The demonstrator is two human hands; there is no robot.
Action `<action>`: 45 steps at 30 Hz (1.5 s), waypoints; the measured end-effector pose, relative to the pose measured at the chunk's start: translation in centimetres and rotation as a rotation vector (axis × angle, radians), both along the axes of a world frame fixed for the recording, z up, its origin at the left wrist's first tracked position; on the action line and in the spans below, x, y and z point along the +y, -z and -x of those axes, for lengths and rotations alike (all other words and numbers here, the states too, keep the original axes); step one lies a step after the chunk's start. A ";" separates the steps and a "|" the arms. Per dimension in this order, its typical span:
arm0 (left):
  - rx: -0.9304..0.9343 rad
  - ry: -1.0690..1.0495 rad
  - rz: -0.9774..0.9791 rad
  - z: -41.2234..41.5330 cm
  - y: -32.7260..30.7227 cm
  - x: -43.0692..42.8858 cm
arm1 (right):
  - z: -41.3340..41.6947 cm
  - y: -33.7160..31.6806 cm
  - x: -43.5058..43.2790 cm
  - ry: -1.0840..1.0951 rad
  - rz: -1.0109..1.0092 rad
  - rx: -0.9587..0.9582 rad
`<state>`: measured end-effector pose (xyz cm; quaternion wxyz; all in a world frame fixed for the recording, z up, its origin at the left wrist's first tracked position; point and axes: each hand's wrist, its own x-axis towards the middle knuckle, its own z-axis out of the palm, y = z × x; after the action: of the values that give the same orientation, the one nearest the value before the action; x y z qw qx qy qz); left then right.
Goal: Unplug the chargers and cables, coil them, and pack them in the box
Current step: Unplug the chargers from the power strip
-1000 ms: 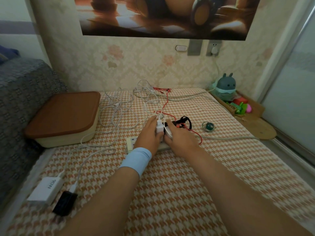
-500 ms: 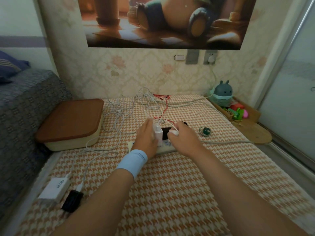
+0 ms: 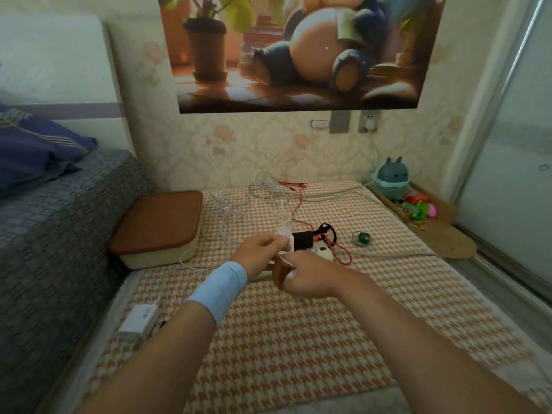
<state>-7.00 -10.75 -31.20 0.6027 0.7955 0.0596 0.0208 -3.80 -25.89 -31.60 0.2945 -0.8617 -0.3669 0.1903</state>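
A white power strip lies on the checked mat with a black charger plugged into it and a red cable looping beside it. My left hand, with a blue wristband, grips a white charger standing on the strip. My right hand is just in front of the strip, its fingers curled round a small white plug. Tangled white cables spread behind. The cream box with a brown lid sits closed at the left.
Another white charger lies at the mat's left edge by my left forearm. A grey sofa borders the left. A small green round object, a grey cable, a toy figure and a wall socket are to the right.
My right hand has drawn back toward me from the strip with the white plug in it. My left hand stays at the white charger. The view has tilted upward.
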 end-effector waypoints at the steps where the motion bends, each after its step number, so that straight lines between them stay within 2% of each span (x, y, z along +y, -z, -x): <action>1: -0.016 -0.012 -0.016 0.3 0.0 0.3 | 0.4 0.2 0.4 -0.039 0.062 0.000; 5: 0.019 -0.093 -0.022 1.3 -0.4 2.1 | 1.2 0.2 1.2 -0.021 0.180 0.021; 8: 0.205 0.004 -0.202 2.7 -0.6 3.3 | 1.0 0.4 1.0 0.072 0.196 0.091; 11: 0.401 0.065 -0.379 4.1 -0.5 4.6 | 0.9 0.6 1.6 0.163 0.146 0.095; 14: 0.574 0.129 -0.391 5.5 -0.8 6.3 | 1.7 0.5 3.4 0.191 0.009 0.079; 16: 0.639 0.194 -0.413 6.6 -1.1 7.2 | 2.6 0.2 5.1 0.142 -0.011 0.094; 18: 0.604 0.167 -0.521 7.1 -0.9 8.4 | 3.5 0.4 7.1 0.051 0.088 0.083; 21: 0.400 -0.007 -0.814 7.5 -0.9 10.9 | 4.8 0.7 9.7 -0.057 0.287 0.061; 23: 0.278 -0.083 -0.883 8.4 -1.2 12.4 | 5.6 0.4 10.9 -0.074 0.412 0.105; 24: 0.278 -0.053 -0.924 8.9 -1.2 13.0 | 5.9 0.2 11.5 -0.079 0.483 0.134; 27: 0.552 0.206 -1.093 10.2 0.5 13.5 | 6.7 0.2 13.0 -0.126 0.717 0.135; 29: 0.680 0.323 -1.227 10.6 2.0 13.6 | 7.0 1.2 14.0 -0.108 0.754 0.104; 32: 0.620 0.278 -1.306 10.5 2.5 14.4 | 7.2 2.9 15.2 0.029 0.536 0.090; 35: 0.587 0.172 -1.266 10.2 2.0 15.5 | 7.7 3.8 16.1 0.075 0.345 -0.006; 39: 0.528 0.098 -1.115 9.7 1.6 15.6 | 7.5 3.5 15.7 0.040 0.170 0.122; 42: 0.321 -0.092 -1.033 8.7 0.3 15.1 | 6.0 2.0 13.9 0.102 0.046 -0.031; 45: 0.039 -0.188 -0.903 6.9 -0.8 13.2 | 3.6 0.7 11.5 0.341 -0.089 -0.174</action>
<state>-13.94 2.47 -30.36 0.1901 0.9698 0.1277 0.0844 -7.40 -14.37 -32.34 0.3272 -0.9108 -0.2476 0.0459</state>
